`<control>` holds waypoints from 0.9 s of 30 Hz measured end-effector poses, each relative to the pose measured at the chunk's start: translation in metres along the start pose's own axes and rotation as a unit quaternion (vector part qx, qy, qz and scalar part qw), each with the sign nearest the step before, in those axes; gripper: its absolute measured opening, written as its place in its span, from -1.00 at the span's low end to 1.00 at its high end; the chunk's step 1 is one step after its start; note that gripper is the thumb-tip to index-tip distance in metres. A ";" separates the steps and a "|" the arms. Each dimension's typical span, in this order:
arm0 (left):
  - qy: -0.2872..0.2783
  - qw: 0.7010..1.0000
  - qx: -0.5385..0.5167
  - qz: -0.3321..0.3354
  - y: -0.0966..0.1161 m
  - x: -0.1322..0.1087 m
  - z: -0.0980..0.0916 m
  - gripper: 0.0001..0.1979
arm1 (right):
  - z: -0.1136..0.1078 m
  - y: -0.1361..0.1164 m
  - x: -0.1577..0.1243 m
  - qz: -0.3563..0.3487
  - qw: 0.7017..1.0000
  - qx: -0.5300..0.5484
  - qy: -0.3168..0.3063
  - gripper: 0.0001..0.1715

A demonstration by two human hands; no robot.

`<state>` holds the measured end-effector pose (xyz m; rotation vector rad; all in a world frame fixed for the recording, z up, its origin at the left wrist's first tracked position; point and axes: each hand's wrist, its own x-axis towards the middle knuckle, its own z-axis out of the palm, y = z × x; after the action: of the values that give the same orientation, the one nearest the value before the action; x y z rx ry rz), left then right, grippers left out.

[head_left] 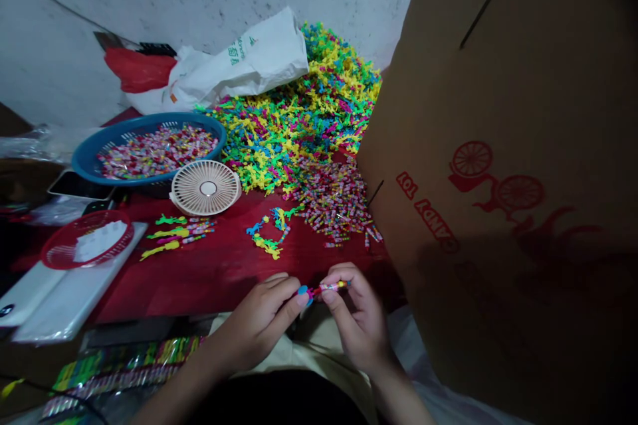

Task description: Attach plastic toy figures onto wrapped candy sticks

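Observation:
Close to the table's front edge, my left hand (262,315) pinches a blue plastic toy figure (303,291) between thumb and fingers. My right hand (361,322) grips a small candy tube (329,287) with a printed wrapper, its left end meeting the toy figure; a magenta bit shows at the joint. Beyond them lies a loose ring of blue, green and yellow toy figures (269,244). Behind to the right spreads a heap of candy tubes (331,202), and further back a big pile of coloured toy figures (279,146). Several figures joined to tubes (174,234) lie at the left.
A blue basket (82,159) full of candy tubes stands at back left, a round fan (207,187) before it. Further left is a red basket (50,252) with white paper. A white sack (269,53) leans by the pile. A tall cardboard box (448,113) walls the right.

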<state>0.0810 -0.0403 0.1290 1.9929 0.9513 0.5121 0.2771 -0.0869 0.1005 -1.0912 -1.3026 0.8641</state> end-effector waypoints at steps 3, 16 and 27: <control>-0.004 1.000 0.002 0.002 0.002 -0.001 -0.001 -0.60 | 0.000 -0.001 0.000 0.008 1.000 0.007 -0.004 -0.95; -0.007 0.997 0.078 0.009 -0.002 -0.011 0.002 -0.69 | -0.003 -0.004 0.002 -0.077 0.992 -0.091 -0.044 -0.85; 0.000 0.991 0.126 0.037 -0.005 -0.010 0.009 -0.65 | 0.001 -0.004 0.002 -0.084 0.989 -0.110 -0.049 -0.86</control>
<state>0.0781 -0.0508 0.1198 2.2602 0.9846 0.4501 0.2760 -0.0857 0.1048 -1.1023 -1.5770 0.6659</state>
